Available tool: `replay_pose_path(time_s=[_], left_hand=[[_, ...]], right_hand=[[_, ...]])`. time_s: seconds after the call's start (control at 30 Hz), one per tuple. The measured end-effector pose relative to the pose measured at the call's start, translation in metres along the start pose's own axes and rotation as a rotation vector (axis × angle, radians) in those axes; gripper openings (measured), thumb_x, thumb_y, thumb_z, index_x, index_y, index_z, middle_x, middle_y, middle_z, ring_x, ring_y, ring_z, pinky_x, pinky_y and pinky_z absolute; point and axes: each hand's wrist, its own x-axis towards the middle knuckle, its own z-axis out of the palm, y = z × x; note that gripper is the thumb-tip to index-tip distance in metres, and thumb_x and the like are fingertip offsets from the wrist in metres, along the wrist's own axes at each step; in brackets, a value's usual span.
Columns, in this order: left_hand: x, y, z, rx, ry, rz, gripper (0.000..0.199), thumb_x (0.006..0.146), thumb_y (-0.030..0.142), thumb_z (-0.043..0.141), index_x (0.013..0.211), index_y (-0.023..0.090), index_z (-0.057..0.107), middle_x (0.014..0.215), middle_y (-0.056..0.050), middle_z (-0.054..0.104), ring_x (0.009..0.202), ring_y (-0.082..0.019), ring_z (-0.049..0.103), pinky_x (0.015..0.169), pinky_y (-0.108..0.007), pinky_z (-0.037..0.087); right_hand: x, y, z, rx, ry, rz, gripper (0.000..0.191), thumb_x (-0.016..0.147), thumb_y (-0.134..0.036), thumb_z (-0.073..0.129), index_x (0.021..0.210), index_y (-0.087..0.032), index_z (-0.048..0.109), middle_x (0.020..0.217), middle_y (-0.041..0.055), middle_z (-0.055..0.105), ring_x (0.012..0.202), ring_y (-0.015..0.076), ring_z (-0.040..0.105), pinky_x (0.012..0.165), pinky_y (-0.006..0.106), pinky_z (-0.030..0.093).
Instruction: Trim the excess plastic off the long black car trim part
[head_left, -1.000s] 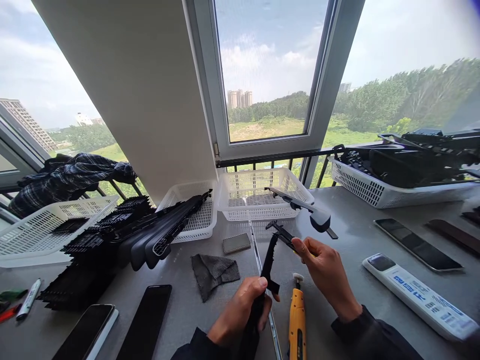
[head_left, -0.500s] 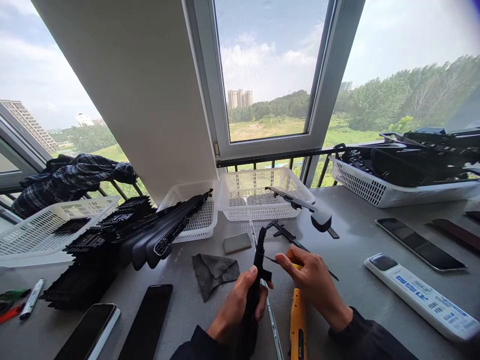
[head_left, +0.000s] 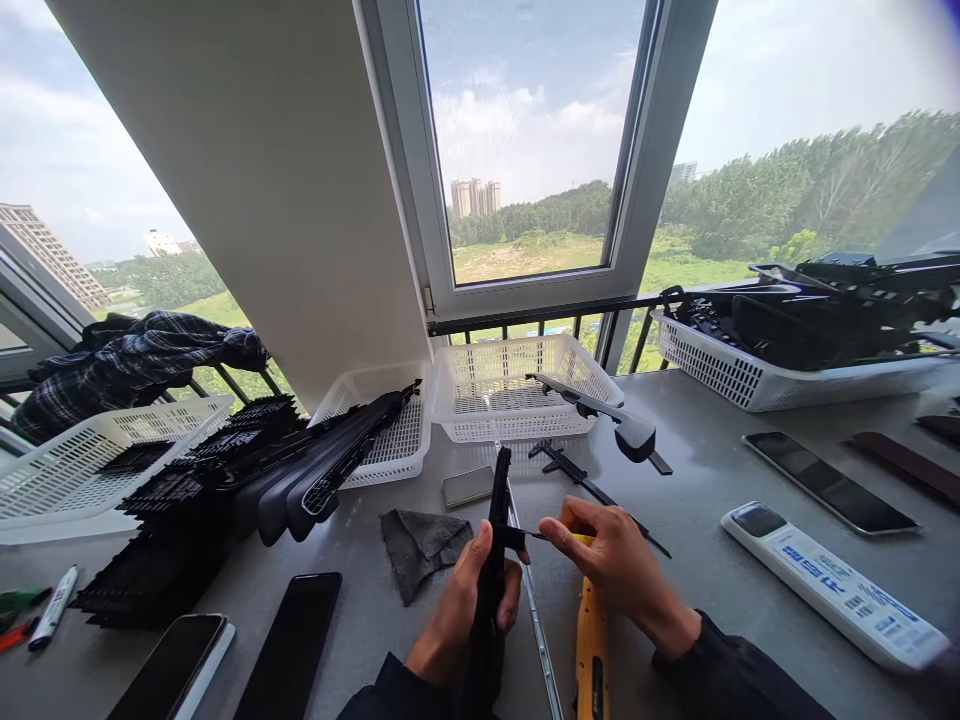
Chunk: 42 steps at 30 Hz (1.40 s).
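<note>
My left hand (head_left: 466,600) is closed around a long black plastic part (head_left: 498,500), which stands almost upright with its toothed edge to the right and a short tab jutting out. My right hand (head_left: 611,560) pinches a slim tool (head_left: 532,535) with a thin, pointed end. Some yellow shows under the fingers, perhaps its handle. The tip meets the black part near the tab; whether it touches is too small to tell. Just below my right hand lies a yellow-bodied tool (head_left: 592,645). Left of it runs a metal strip (head_left: 541,640) along the table.
A caliper (head_left: 581,475), a grey cloth (head_left: 420,550) and a small flat device (head_left: 466,487) lie beyond my hands. White baskets (head_left: 517,430) line the window side. Black parts (head_left: 330,450) are piled at left; phones (head_left: 300,630) and a white labelled object (head_left: 832,590) lie on both sides.
The tool's tip has come down along the black part to the level of its tab. Both hands have shifted slightly left in view, as has the whole scene.
</note>
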Motion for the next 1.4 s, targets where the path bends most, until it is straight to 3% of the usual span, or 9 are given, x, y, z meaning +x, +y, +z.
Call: replay_pose_path(time_s=[0.2, 0.47, 0.67, 0.93, 1.07, 1.4], left_hand=[[-0.003, 0.003, 0.004, -0.009, -0.027, -0.042, 0.074, 0.09, 0.085, 0.044, 0.096, 0.015, 0.067, 0.036, 0.009, 0.038, 0.029, -0.009, 0.022, 0.037, -0.024, 0.025], [-0.001, -0.001, 0.002, 0.009, 0.068, 0.038, 0.076, 0.09, 0.085, 0.043, 0.094, 0.014, 0.068, 0.037, 0.006, 0.044, 0.031, -0.01, 0.031, 0.039, -0.024, 0.031], [0.0, -0.002, 0.0, -0.002, 0.128, 0.069, 0.071, 0.09, 0.085, 0.047, 0.084, 0.017, 0.065, 0.038, 0.005, 0.048, 0.032, -0.01, 0.036, 0.041, -0.023, 0.034], [0.0, -0.001, 0.002, -0.067, 0.206, 0.051, 0.079, 0.082, 0.094, 0.046, 0.086, 0.017, 0.064, 0.039, 0.006, 0.047, 0.032, -0.01, 0.034, 0.041, -0.024, 0.034], [-0.001, 0.0, 0.008, 0.019, 0.235, 0.035, 0.083, 0.083, 0.095, 0.04, 0.086, 0.016, 0.066, 0.039, 0.005, 0.047, 0.034, -0.01, 0.035, 0.042, -0.024, 0.033], [-0.003, 0.0, 0.014, 0.166, 0.268, 0.067, 0.084, 0.085, 0.094, 0.034, 0.089, 0.017, 0.066, 0.041, 0.005, 0.046, 0.037, -0.011, 0.035, 0.045, -0.026, 0.032]], right_hand=[[0.001, 0.003, 0.002, 0.031, -0.051, -0.011, 0.064, 0.097, -0.075, 0.049, 0.062, -0.022, 0.042, 0.058, -0.0042, 0.042, 0.056, 0.0128, 0.04, 0.055, 0.028, 0.027], [0.0, 0.004, -0.002, 0.098, -0.024, -0.019, 0.063, 0.099, -0.071, 0.047, 0.061, -0.022, 0.037, 0.059, -0.0048, 0.036, 0.056, 0.0122, 0.035, 0.055, 0.028, 0.025], [-0.002, 0.008, 0.001, 0.057, 0.037, -0.022, 0.06, 0.099, -0.069, 0.051, 0.062, -0.022, 0.043, 0.058, -0.0045, 0.043, 0.055, 0.0126, 0.04, 0.057, 0.028, 0.028], [-0.004, 0.008, 0.004, 0.029, -0.027, -0.068, 0.059, 0.1, -0.068, 0.052, 0.064, -0.022, 0.045, 0.059, -0.0039, 0.046, 0.056, 0.0133, 0.043, 0.057, 0.028, 0.03], [-0.005, 0.005, 0.006, 0.045, 0.035, -0.07, 0.06, 0.101, -0.069, 0.05, 0.063, -0.022, 0.044, 0.058, -0.0041, 0.045, 0.054, 0.0128, 0.042, 0.056, 0.028, 0.029], [-0.006, 0.0, 0.007, -0.041, 0.025, -0.033, 0.061, 0.098, -0.073, 0.05, 0.064, -0.022, 0.048, 0.057, -0.0029, 0.051, 0.054, 0.014, 0.048, 0.057, 0.027, 0.031]])
